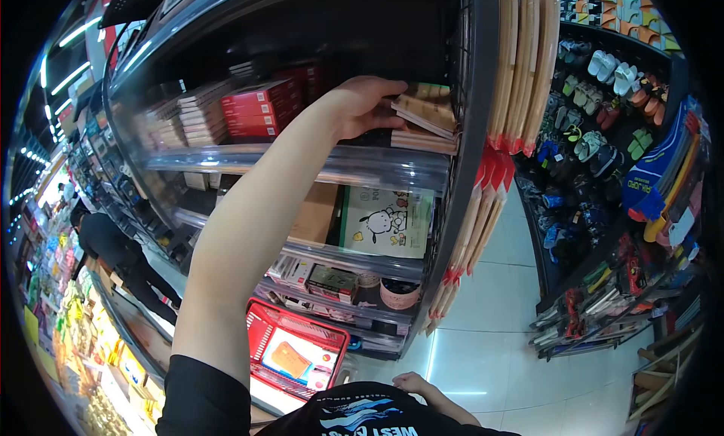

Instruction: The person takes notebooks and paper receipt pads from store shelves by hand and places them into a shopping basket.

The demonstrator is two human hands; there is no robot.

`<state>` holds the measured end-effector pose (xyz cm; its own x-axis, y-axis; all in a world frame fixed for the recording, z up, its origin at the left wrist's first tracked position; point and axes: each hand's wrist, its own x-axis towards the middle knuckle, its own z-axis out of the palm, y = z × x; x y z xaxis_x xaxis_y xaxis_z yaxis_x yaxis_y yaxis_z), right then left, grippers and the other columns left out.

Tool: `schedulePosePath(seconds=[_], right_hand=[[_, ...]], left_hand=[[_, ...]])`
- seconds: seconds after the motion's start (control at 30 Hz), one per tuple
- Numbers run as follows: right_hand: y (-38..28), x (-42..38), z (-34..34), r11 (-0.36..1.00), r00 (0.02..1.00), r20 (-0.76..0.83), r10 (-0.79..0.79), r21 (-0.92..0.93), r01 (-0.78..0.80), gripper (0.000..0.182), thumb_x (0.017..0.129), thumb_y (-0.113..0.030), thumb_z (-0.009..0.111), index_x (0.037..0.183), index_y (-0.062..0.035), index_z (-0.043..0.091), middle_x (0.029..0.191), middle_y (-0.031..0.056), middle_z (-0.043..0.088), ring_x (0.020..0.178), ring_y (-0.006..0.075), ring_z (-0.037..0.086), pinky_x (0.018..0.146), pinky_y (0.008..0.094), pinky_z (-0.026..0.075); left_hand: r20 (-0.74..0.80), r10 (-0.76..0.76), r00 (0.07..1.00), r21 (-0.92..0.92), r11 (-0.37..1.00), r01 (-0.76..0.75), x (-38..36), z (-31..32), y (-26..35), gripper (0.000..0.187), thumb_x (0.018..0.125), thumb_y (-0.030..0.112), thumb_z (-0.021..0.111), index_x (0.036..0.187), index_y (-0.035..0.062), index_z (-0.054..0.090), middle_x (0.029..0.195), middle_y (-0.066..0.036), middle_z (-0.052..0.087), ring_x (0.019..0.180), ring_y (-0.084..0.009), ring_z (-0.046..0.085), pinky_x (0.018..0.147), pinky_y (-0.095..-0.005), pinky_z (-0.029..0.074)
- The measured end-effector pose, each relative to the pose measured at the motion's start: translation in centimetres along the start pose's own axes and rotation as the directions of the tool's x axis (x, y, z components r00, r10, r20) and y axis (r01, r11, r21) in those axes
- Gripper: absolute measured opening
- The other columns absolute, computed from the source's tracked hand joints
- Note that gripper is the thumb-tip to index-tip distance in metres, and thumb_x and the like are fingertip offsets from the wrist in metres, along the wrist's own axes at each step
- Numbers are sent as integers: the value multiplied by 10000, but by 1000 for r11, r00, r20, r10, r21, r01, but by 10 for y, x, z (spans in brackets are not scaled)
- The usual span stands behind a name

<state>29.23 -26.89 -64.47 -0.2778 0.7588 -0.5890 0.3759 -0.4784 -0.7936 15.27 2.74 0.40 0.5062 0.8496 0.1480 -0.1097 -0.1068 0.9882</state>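
My left hand (368, 108) reaches into the upper shelf at the end of my outstretched arm. Its thumb and fingers close on the left edge of a brown notebook (427, 115), which lies slightly tilted on a stack of similar ones beside the shelf's side panel. Low in the view, in front of my black shirt (362, 412), my right hand (409, 382) hangs with its fingers curled; nothing shows in it. A red shopping basket (343, 345) stands below, holding an orange item on a blue and white one (290, 359).
Red boxes (260, 108) sit left on the same shelf. Underneath is a white cartoon-dog pad (388, 221). Wrapped wooden items (526, 67) hang off the shelf's end. Racks of slippers (592, 146) stand right, across a tiled aisle (490, 300). A person in black (113, 244) bends at left.
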Motion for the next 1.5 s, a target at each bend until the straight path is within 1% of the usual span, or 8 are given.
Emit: schedulePosePath(seconds=[0.1, 0.27, 0.7, 0.87, 1.07, 1.1, 1.43, 1.5], right_hand=[[7, -2, 2, 997, 999, -10, -34, -74, 33, 348, 842, -332, 584, 976, -27, 687, 844, 80, 685, 738, 169, 665, 645, 291, 526], [30, 1, 6, 999, 999, 10, -37, -33, 37, 357, 843, -344, 585, 972, -25, 685, 825, 83, 683, 727, 153, 644, 638, 283, 519], [16, -10, 7, 995, 1000, -1, -9, -96, 9, 380, 861, -370, 558, 1031, -52, 679, 876, 81, 691, 763, 165, 657, 703, 297, 522], [6, -21, 7, 989, 999, -24, -30, -143, 26, 376, 858, -383, 556, 1024, -71, 686, 868, 78, 694, 748, 168, 655, 699, 299, 516], [10, -23, 6, 983, 997, -19, -72, -172, 68, 380, 857, -388, 548, 983, -59, 689, 824, 78, 692, 739, 158, 647, 680, 294, 507], [10, -23, 6, 983, 997, -20, -69, -173, 64, 380, 857, -388, 548, 983, -59, 689, 824, 78, 692, 739, 158, 647, 680, 294, 507], [27, -8, 7, 970, 999, 25, -42, -240, 47, 381, 846, -414, 525, 1042, -128, 683, 947, 92, 695, 894, 222, 650, 796, 316, 495], [19, -6, 3, 963, 996, 78, -37, -264, 56, 379, 848, -408, 524, 1056, -133, 681, 950, 92, 695, 887, 214, 653, 791, 310, 498]], left_hand=[[40, -104, 994, -5, 995, 104, 15, -8, 2, 249, 885, 199, 620, 1061, 32, 563, 963, -95, 599, 806, -158, 610, 662, -241, 532], [73, -90, 993, 80, 993, 84, 22, -7, 3, 252, 886, 126, 580, 1059, -53, 541, 929, -160, 603, 707, -173, 630, 558, -217, 557], [5, -158, 987, -53, 986, 158, 29, 1, -3, 138, 852, 96, 615, 978, 50, 582, 948, -88, 563, 777, -147, 584, 612, -231, 528], [-38, 91, 995, -12, 996, -92, 19, 6, -4, 327, 830, 27, 588, 1143, 2, 497, 971, -125, 541, 758, -202, 601, 607, -268, 544], [1, 180, 984, -48, 982, -180, 11, -19, 15, 369, 840, 2, 551, 1204, 11, 495, 983, -127, 553, 792, -201, 596, 612, -297, 520], [-48, 240, 970, -33, 970, -242, 5, -20, 13, 345, 880, 65, 544, 1224, 41, 534, 1043, -116, 568, 872, -179, 580, 703, -280, 503], [-177, 476, 861, 83, 879, -469, -178, -38, 18, 417, 893, 130, 532, 1300, 48, 487, 1163, -67, 579, 1014, -105, 587, 851, -234, 499], [-242, 473, 847, 24, 876, -482, -219, -60, 0, 437, 851, 106, 583, 1272, 43, 487, 1074, -97, 601, 942, -143, 622, 786, -261, 526]])
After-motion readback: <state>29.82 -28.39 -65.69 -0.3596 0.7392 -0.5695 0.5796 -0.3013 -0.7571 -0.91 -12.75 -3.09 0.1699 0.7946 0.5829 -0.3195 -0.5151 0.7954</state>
